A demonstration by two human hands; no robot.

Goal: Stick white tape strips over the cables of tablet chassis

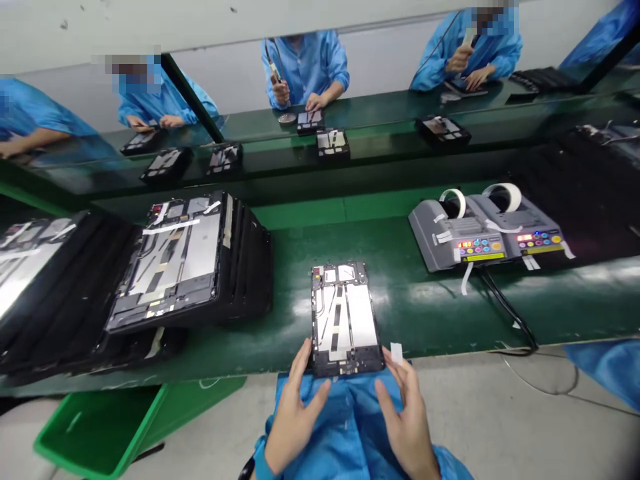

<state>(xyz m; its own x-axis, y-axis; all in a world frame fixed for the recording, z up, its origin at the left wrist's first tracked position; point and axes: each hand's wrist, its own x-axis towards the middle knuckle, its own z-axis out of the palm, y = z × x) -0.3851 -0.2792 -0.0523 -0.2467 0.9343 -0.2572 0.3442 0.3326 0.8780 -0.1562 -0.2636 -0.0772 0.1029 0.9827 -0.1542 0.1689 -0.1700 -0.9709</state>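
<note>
An opened tablet (344, 319) lies back-up on the green bench (425, 300), its near end at the bench edge above my lap. My left hand (294, 417) has its fingers stretched out, fingertips touching the tablet's near left corner. My right hand (407, 413) sits by the near right corner with a small white tape strip (397, 353) stuck on a fingertip; its fingers are spread.
A tilted stack of opened tablets (170, 263) stands at left, more at far left. Two grey tape dispensers (483, 230) stand at right with a cable over the edge. A green bin (100, 433) sits below. People in blue coats work across the far belt (380, 143).
</note>
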